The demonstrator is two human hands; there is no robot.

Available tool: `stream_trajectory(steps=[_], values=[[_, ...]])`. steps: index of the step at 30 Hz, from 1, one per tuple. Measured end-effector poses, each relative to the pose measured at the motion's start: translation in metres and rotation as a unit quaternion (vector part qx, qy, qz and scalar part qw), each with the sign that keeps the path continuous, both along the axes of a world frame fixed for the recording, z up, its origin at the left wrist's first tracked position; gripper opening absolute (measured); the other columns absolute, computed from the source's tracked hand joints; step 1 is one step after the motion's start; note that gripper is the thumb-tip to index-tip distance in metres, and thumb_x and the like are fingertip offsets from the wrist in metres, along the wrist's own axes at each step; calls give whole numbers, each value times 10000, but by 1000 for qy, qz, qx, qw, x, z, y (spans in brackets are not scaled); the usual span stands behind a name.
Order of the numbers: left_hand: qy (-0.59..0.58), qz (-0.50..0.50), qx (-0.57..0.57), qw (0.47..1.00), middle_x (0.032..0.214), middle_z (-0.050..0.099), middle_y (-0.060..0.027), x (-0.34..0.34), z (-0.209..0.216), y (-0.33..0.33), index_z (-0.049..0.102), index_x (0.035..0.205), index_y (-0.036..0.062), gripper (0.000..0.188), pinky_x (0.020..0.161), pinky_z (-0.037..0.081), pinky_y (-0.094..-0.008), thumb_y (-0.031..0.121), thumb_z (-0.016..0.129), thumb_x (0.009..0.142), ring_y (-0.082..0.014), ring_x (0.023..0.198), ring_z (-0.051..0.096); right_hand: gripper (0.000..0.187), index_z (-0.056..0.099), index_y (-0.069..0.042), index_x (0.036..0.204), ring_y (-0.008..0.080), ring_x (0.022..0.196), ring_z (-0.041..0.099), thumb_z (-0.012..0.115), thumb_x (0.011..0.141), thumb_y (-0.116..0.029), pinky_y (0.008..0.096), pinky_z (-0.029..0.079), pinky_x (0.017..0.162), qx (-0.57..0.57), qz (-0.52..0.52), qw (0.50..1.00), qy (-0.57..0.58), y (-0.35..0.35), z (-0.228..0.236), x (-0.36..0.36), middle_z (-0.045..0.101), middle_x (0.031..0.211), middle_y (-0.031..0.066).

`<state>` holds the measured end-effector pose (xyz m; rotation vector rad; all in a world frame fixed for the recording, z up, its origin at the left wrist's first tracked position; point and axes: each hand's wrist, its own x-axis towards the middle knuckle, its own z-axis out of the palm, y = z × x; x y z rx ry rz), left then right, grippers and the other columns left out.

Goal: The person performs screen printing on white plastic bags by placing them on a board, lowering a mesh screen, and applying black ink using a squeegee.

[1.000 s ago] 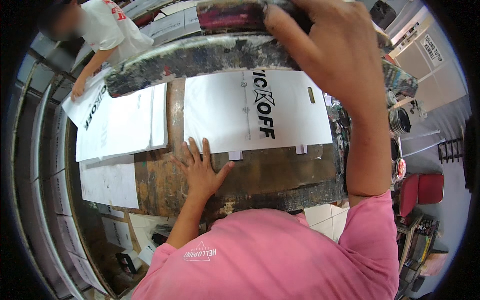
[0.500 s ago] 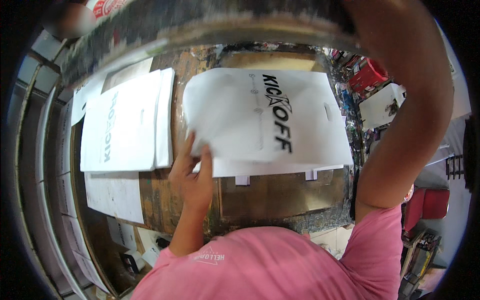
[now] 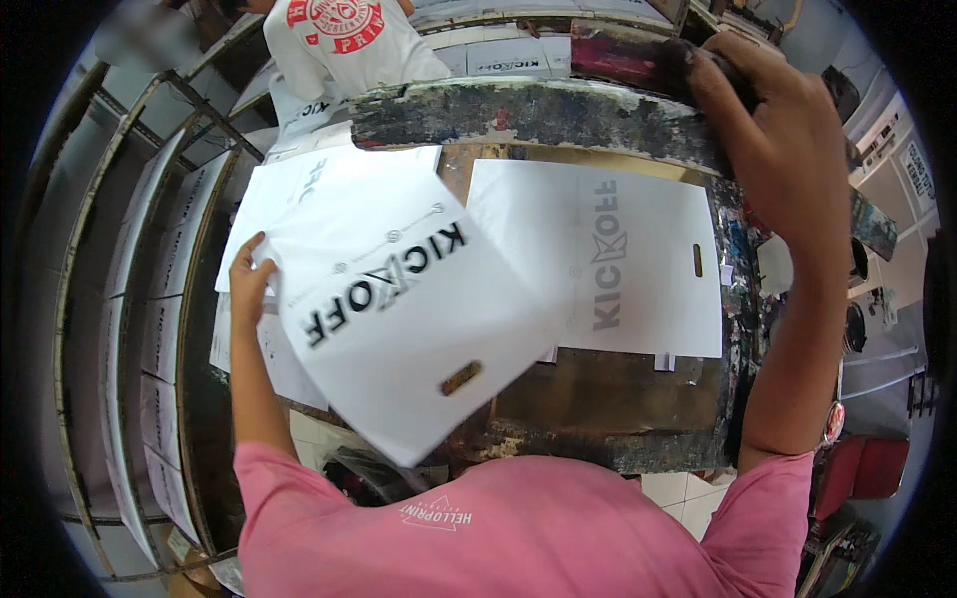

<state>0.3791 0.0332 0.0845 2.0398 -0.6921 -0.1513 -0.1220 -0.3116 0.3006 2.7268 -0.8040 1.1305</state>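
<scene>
My left hand [image 3: 251, 274] pinches the edge of a white flat bag [image 3: 419, 334] with black lettering and a die-cut handle slot. The bag hangs tilted over the paint-stained table, partly covering a stack of white printed bags [image 3: 274, 194] at the left. Another white bag [image 3: 658, 259] lies flat on the printing board, its lettering showing faint grey and mirrored. At the upper right my right hand [image 3: 773, 125] is closed around the corner of a raised, paint-crusted screen frame [image 3: 538, 118]; the fingertips are partly hidden.
Metal racks [image 3: 169, 269] holding white printed bags stand along the left. Beyond the frame is a person in a white shirt [image 3: 349, 50]. A red chair [image 3: 882, 463] is at the lower right. Small pale tabs [image 3: 666, 363] sit at the flat bag's near edge.
My left hand has moved left, carrying the top bag off the board and turning it, which uncovers the bag beneath. The raised frame shows farther back, and my right hand has come into view.
</scene>
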Motion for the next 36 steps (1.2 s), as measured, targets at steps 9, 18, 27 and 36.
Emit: stream_trajectory(steps=[9,18,27,36], values=[[-250,-6,29,968,1425,553,-269,-63,35,-76,456,1484,-6,724,1116,404,-413,274,772,897,-352,1362,512,398,613,-12,1086,372,781,623,598,918,-373,437,489,715,-21,-29,999,6,23,-5,-5,666,854,228],[615,-156,-320,703,1436,462,-280,-366,-17,-34,305,1468,-50,1064,1173,361,-541,835,405,887,-394,1354,483,361,637,-82,1238,373,1045,613,683,896,-190,480,482,909,244,174,919,257,42,-156,-65,653,1065,153],[672,-1,-150,726,1373,507,-281,-360,-76,-38,269,1482,-86,1121,1110,443,-469,861,356,889,-371,1279,553,338,631,-215,1269,322,974,656,636,935,-270,466,489,835,41,72,981,175,-189,-294,82,680,1012,104],[648,21,-126,751,1313,560,-270,-363,-83,-40,310,1445,-94,1107,1054,469,-484,867,315,896,-352,1195,599,377,650,-160,1052,288,941,663,649,902,-506,439,579,727,-17,36,989,141,-189,-342,116,656,942,77]])
